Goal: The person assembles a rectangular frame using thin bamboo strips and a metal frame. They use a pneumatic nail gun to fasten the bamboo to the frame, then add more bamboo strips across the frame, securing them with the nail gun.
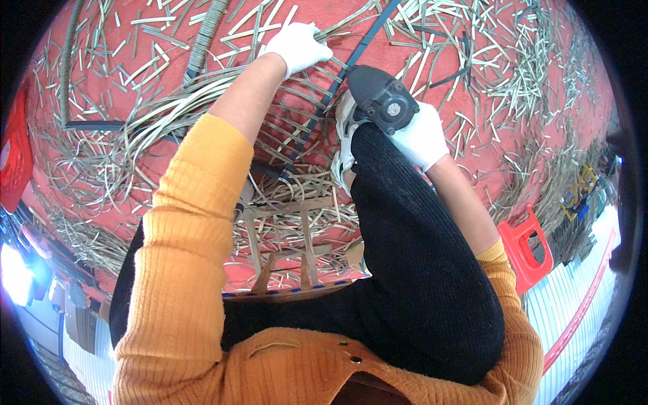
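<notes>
My left hand [297, 50], in a white glove, reaches to the far side of a dark metal frame bar [368, 42]. Its fingers are closed at the ends of thin wicker strips [287, 91] that cross the bar and fan out to the left. A white glove also covers my right hand [422, 138], which is wrapped around a black nail gun [385, 100]. The gun is just right of the bar, above my right knee and a white shoe [344, 138]. Its handle is mostly hidden by the hand, and its nose cannot be made out.
Cut strips [472, 61] litter the red floor covering [324, 17]. Wrapped frame bars [202, 40] lie at the far left. A wooden frame [304, 233] is between my legs. A red plastic stool [530, 250] stands at the right, and another red plastic piece [15, 162] at the left edge.
</notes>
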Action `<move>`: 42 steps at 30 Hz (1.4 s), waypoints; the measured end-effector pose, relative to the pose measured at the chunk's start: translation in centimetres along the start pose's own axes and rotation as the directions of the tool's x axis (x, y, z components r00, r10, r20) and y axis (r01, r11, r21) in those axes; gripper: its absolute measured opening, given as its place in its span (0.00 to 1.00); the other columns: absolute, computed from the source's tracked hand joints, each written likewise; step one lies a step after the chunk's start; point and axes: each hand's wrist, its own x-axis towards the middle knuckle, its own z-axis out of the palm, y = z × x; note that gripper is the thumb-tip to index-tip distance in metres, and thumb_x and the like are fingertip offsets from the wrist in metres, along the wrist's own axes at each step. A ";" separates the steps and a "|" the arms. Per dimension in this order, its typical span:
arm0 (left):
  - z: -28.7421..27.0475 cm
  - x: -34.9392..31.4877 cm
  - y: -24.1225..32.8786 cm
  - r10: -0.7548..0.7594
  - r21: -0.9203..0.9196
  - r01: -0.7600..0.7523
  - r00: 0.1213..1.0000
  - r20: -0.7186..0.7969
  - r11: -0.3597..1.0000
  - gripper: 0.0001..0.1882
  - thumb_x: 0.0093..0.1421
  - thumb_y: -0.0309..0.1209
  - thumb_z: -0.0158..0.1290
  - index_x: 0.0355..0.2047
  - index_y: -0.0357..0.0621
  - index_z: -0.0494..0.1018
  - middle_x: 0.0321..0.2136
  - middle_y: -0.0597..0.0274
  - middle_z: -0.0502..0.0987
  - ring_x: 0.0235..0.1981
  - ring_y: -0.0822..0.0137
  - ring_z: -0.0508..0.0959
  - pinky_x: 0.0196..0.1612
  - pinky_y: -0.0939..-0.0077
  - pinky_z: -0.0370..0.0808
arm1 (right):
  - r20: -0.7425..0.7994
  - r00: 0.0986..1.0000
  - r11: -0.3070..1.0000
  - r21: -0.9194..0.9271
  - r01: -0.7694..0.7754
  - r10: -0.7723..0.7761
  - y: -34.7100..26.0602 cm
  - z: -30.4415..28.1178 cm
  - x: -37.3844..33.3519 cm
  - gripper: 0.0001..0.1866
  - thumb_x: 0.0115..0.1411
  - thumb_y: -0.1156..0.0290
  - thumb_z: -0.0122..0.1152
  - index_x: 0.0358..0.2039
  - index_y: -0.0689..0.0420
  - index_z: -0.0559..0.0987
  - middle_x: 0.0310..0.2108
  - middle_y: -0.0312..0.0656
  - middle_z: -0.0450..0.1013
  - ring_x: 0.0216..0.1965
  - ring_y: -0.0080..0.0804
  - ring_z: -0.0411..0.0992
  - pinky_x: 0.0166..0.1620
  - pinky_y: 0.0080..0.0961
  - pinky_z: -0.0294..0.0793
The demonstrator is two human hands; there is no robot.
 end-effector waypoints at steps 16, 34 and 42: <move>-1.5 -0.3 -0.2 0.033 -0.357 -0.044 0.999 -0.038 0.933 0.20 0.62 0.43 0.56 0.46 0.41 0.80 0.36 0.57 0.83 0.41 0.65 0.80 0.49 0.69 0.73 | -0.002 0.998 0.991 0.123 -0.057 0.058 1.4 0.2 -0.1 0.19 0.53 0.54 0.64 0.30 0.59 0.82 0.26 0.55 0.77 0.34 0.53 0.78 0.35 0.41 0.76; 0.5 1.3 2.3 -0.040 -0.027 0.040 0.999 -0.012 0.999 0.24 0.59 0.53 0.56 0.43 0.47 0.81 0.38 0.52 0.83 0.41 0.56 0.82 0.50 0.63 0.76 | -0.068 0.998 0.987 0.162 0.001 0.010 2.2 0.1 -0.5 0.16 0.53 0.59 0.66 0.32 0.60 0.81 0.26 0.54 0.77 0.34 0.53 0.78 0.35 0.38 0.77; 0.5 1.1 2.3 -0.037 -0.066 0.035 0.999 -0.023 0.997 0.24 0.61 0.51 0.55 0.44 0.45 0.81 0.39 0.51 0.82 0.42 0.55 0.82 0.51 0.63 0.76 | -0.083 0.996 0.988 0.151 0.036 -0.024 2.0 0.2 -0.1 0.16 0.53 0.60 0.67 0.35 0.60 0.81 0.27 0.53 0.78 0.34 0.52 0.79 0.34 0.36 0.77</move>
